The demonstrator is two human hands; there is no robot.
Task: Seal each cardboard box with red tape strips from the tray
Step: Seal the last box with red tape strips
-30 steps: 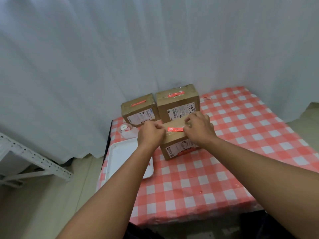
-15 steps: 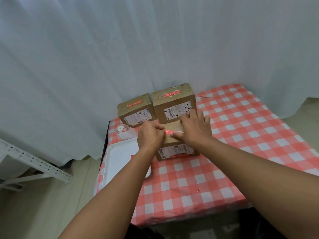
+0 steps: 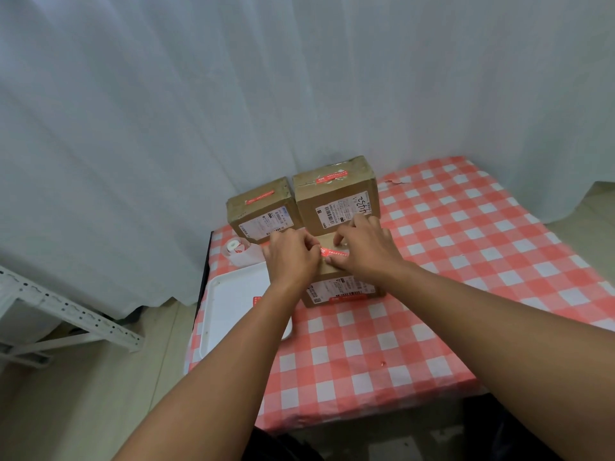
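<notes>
Both hands work on top of the nearest brown cardboard box [image 3: 339, 289], which sits on the red-and-white checked tabletop [image 3: 466, 261]. The left hand [image 3: 291, 257], fingers curled, pinches one end of a red tape strip [image 3: 333, 251] lying across the box top; the right hand [image 3: 364, 246] presses it down with straight fingers. Two taped brown boxes [image 3: 336, 194] stand behind, the white plastic tray [image 3: 233, 304] just to the left
</notes>
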